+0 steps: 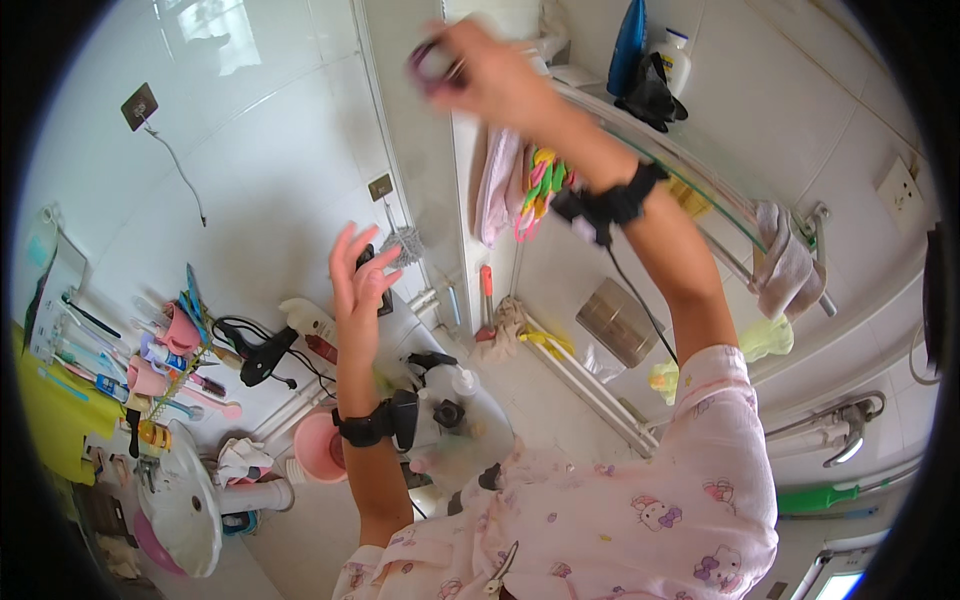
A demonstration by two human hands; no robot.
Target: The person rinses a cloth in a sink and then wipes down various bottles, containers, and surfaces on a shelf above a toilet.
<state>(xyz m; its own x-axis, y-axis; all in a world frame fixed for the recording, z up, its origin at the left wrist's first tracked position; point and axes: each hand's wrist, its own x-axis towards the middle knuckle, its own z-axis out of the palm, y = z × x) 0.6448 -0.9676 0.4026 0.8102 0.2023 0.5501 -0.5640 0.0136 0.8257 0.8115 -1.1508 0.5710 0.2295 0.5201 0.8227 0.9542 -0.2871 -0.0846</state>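
My right hand (480,67) is raised high and stretched forward, blurred by motion. Its fingers are wrapped around a small dark purple object (435,64), too smeared to name more exactly. Below that arm, towels (499,184) and a braided multicoloured cloth item (544,184) hang under the glass shelf (675,176). My left hand (360,292) is held up in the air with its fingers apart and nothing in it. Behind it, a grey fluffy brush (403,246) hangs from a wall hook. Both wrists wear black straps with small devices.
On the shelf stand a blue bottle (627,49), a white bottle (673,64) and a black crumpled item (652,97). At left are a hair dryer (262,352), pink cups (178,330) with toothbrushes, and a washbasin (176,517). Bottles crowd a low white surface (487,427).
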